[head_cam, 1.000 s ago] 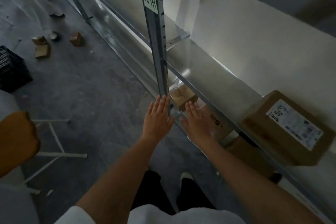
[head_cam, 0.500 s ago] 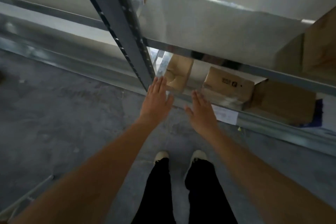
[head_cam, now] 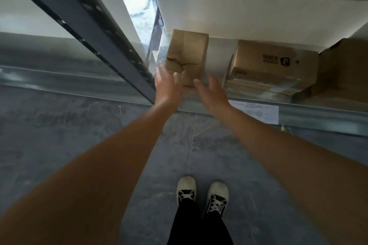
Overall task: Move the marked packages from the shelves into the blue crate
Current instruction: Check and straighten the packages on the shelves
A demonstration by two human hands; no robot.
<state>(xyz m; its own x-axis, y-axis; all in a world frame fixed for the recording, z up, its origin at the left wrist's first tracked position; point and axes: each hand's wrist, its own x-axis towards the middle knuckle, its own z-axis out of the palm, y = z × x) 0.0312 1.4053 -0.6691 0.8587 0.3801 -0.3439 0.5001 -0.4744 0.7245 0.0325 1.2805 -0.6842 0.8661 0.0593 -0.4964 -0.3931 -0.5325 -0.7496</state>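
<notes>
Shelf post (head_cam: pixel 111 45) beside small box (head_cam: pixel 187 55)

Both forearms bare, no sleeves visible; left hand (head_cam: pixel 166 87) and right hand (head_cam: pixel 212 93) bare, no gloves; black trousers (head_cam: pixel 199 223); off-white lace-up sneakers (head_cam: pixel 202 193) with dark laces
</notes>
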